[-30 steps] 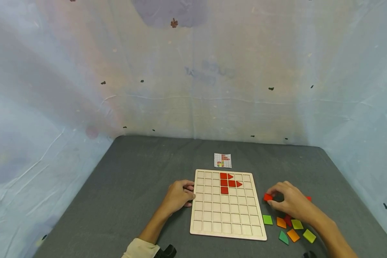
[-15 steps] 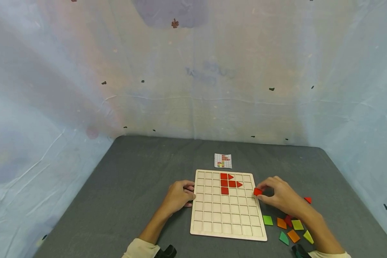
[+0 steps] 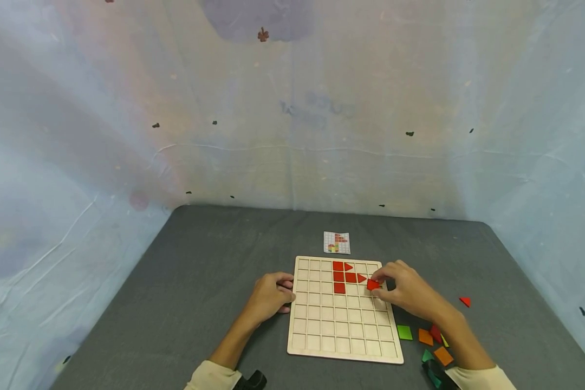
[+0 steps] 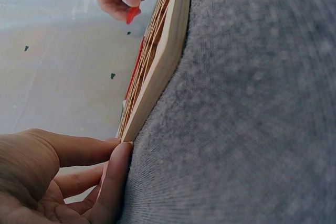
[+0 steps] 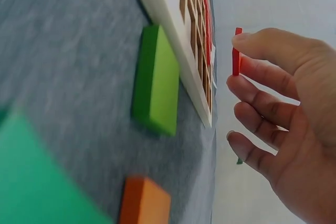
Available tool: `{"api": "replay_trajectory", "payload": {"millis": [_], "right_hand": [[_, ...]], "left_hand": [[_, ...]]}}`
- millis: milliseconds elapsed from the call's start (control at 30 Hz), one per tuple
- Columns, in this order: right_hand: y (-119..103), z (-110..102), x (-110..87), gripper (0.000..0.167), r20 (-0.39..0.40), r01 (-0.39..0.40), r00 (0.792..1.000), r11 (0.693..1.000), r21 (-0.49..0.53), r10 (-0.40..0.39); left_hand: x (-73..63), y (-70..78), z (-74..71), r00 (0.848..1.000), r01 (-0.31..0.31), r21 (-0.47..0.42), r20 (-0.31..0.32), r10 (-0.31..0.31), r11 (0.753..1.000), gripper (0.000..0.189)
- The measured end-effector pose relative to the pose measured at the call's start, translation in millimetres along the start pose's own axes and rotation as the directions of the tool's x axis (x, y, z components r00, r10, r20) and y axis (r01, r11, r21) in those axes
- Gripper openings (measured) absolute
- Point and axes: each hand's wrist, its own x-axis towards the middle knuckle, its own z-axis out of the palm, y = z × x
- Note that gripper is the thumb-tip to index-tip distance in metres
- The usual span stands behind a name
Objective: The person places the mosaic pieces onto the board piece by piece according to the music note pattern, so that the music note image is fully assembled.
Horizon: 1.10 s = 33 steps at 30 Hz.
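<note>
A pale wooden grid board (image 3: 322, 327) lies flat on the dark table. Red squares and triangular pieces (image 3: 339, 277) sit in its upper cells. At its left edge, my left hand (image 3: 268, 295) pinches the rim between thumb and fingertip, seen close up in the left wrist view. My right hand (image 3: 409, 290) pinches a small red tile (image 3: 372, 285) above the board's right side, to the right of the inlaid red triangle. In the right wrist view that thin red tile (image 5: 236, 56) shows edge-on between thumb and fingers.
Behind the board lies a small printed pattern card (image 3: 337, 242). Right of the board are a green tile (image 3: 404, 332), orange tiles (image 3: 443, 356) and other pieces, partly under the right forearm. A red triangle (image 3: 465, 301) lies farther right. A pale sheet (image 3: 292, 108) hangs behind the table.
My right hand has carried the red tile leftward from beside the board to over its right columns. My left hand and the board have stayed put.
</note>
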Motion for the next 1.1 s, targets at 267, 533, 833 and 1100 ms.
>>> {"api": "replay_trajectory", "payload": {"millis": [267, 533, 833, 1100], "right_hand": [[-6.5, 7.8, 11.2, 0.021, 0.017, 0.006, 1.0, 1.0, 0.029, -0.006], [-12.2, 12.6, 17.7, 0.021, 0.032, 0.024, 0.999, 0.999, 0.042, -0.025], [-15.4, 18.2, 23.4, 0.021, 0.058, 0.048, 0.997, 0.999, 0.015, -0.049], [-18.7, 20.4, 28.3, 0.019, 0.082, 0.074, 0.994, 0.997, 0.015, -0.075]], "left_hand": [[-0.1, 0.6, -0.4, 1.0, -0.002, -0.007, 0.003, 0.002, 1.0, 0.045], [1.2, 0.3, -0.1, 1.0, 0.0, 0.005, 0.002, 0.0, 1.0, 0.043], [1.5, 0.7, -0.3, 1.0, 0.003, 0.007, 0.006, -0.003, 1.0, 0.043], [0.1, 0.9, -0.7, 1.0, 0.001, -0.007, 0.004, -0.001, 1.0, 0.044]]}}
